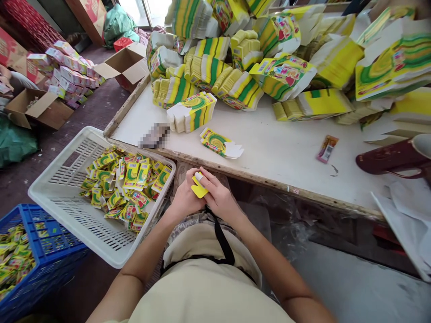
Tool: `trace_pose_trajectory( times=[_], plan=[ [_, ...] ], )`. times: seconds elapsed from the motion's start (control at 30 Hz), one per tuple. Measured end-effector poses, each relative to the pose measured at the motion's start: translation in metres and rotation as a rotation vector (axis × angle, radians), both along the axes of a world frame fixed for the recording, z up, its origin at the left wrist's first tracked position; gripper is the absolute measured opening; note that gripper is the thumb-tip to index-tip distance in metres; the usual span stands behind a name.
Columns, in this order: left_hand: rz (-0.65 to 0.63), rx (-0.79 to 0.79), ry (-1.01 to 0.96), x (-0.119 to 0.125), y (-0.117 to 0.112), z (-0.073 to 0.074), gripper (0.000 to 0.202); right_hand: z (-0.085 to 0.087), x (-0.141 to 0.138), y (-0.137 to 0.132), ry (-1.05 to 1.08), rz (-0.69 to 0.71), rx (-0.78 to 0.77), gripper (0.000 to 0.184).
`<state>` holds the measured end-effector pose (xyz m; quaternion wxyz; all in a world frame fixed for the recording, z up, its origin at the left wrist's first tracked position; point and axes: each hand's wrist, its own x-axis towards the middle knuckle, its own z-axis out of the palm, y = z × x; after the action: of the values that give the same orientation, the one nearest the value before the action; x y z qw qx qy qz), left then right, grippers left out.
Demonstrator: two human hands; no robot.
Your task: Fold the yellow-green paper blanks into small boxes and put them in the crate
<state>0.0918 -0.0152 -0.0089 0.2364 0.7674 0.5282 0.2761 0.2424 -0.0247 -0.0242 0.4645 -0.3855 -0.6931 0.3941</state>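
Observation:
Just off the table's front edge, my two hands meet around a small yellow carton [200, 190] with a flap standing out. My left hand [187, 194] grips it from the left, fingers curled and partly hidden. My right hand [218, 195] closes on it from the other side, with a white wrap on one finger. A single flattened carton [220, 143] with white flaps lies on the table ahead. To my left, a white plastic basket [63, 190] holds many small yellow-green cartons [133, 177].
Stacks of flat cartons [235, 87] crowd the back of the white table [269, 148]. A dark red mug [387, 154] lies on its side at right, near a small sachet [327, 149]. A blue crate [50, 264] and open cardboard boxes [123, 63] stand left; another person's hand [5, 78] shows there.

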Motion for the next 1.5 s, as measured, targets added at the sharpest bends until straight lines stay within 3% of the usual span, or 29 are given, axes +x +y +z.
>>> trace_pose_trajectory(
  times=[0.17, 0.33, 0.57, 0.83, 1.03, 1.3, 1.37, 1.5],
  plan=[
    [0.088, 0.103, 0.080, -0.008, 0.001, 0.005, 0.057, -0.005, 0.013, 0.011, -0.039, -0.106, 0.064, 0.039],
    [0.072, 0.058, 0.119, -0.022, 0.002, 0.017, 0.047, -0.013, 0.028, 0.019, -0.152, 0.029, 0.039, 0.027],
    [-0.030, 0.081, 0.102, -0.022, 0.007, 0.023, 0.049, 0.002, 0.052, 0.029, -0.184, 0.176, 0.070, 0.022],
    [-0.002, 0.184, 0.174, -0.020, 0.003, 0.027, 0.046, 0.001, 0.036, 0.019, -0.189, 0.067, 0.080, 0.021],
    [-0.074, 0.072, 0.120, -0.025, 0.003, 0.025, 0.053, 0.010, 0.055, 0.024, -0.230, 0.257, 0.048, 0.019],
    [-0.062, 0.145, 0.101, -0.021, 0.005, 0.023, 0.049, 0.002, 0.036, 0.023, -0.120, 0.057, 0.018, 0.026],
    [-0.006, 0.099, 0.026, -0.023, 0.006, 0.018, 0.059, 0.002, 0.035, 0.024, -0.107, 0.042, 0.027, 0.026],
    [0.267, -0.133, -0.335, -0.029, 0.009, 0.009, 0.081, 0.005, 0.039, 0.029, -0.122, -0.038, 0.091, 0.026]
  ],
)
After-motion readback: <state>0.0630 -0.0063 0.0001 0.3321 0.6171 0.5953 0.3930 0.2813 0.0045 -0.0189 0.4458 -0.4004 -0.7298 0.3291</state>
